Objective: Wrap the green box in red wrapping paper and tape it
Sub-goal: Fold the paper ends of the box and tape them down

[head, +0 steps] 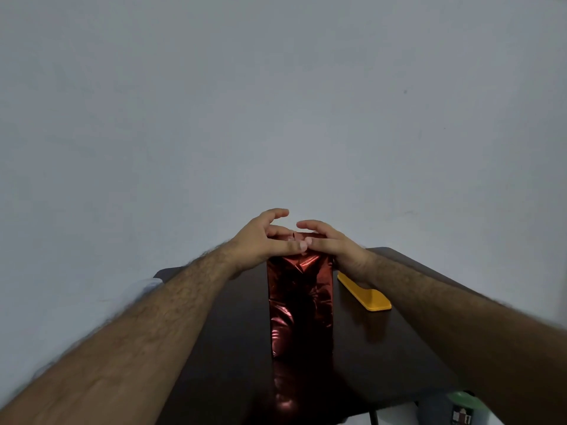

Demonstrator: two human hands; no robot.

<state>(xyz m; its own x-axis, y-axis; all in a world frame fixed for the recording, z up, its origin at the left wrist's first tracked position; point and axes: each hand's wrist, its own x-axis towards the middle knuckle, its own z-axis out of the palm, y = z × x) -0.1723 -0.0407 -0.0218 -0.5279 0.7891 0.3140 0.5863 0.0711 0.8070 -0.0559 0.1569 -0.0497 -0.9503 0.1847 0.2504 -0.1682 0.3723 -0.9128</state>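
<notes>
Red-wrapped box (300, 305) upright, hands at top

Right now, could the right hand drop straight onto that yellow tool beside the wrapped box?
Probably yes. The right hand presses the red paper atop the box, and the yellow tool lies uncovered on the table just beneath its wrist.

Glossy crinkled red foil paper (300, 302); dark polished table (383, 348).
</notes>
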